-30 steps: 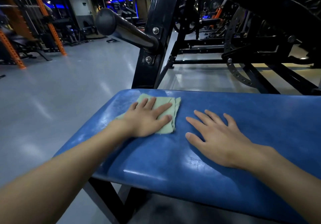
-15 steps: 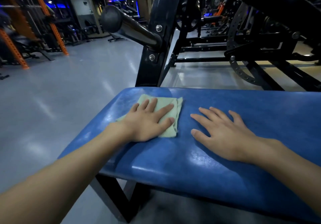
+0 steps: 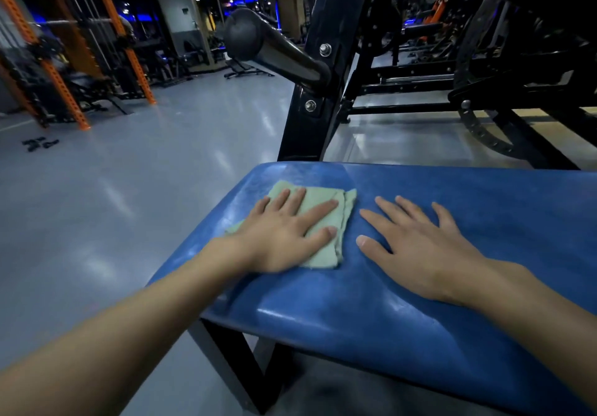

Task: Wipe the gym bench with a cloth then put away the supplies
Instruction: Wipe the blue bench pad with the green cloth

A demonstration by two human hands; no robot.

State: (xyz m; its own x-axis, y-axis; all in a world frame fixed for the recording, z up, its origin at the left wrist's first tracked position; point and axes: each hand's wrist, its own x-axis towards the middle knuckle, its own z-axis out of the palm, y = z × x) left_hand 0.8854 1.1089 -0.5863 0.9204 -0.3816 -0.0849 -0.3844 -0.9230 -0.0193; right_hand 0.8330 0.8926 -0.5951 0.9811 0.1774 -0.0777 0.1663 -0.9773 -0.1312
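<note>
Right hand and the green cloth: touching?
Apart. Head view shows bare blue bench pad between the right hand and the green cloth; the left hand presses on it.

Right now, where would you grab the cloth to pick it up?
Probably its right edge, coming from the right. The cloth lies flat on the bench under the left hand, but there its folded layers stick out past the fingers, so the right hand beside it could pinch them all together.

left hand (image 3: 281,235), right hand (image 3: 416,254): forearms bare to frame edge; fingers (image 3: 318,212) slim, nails apparently short.
</note>
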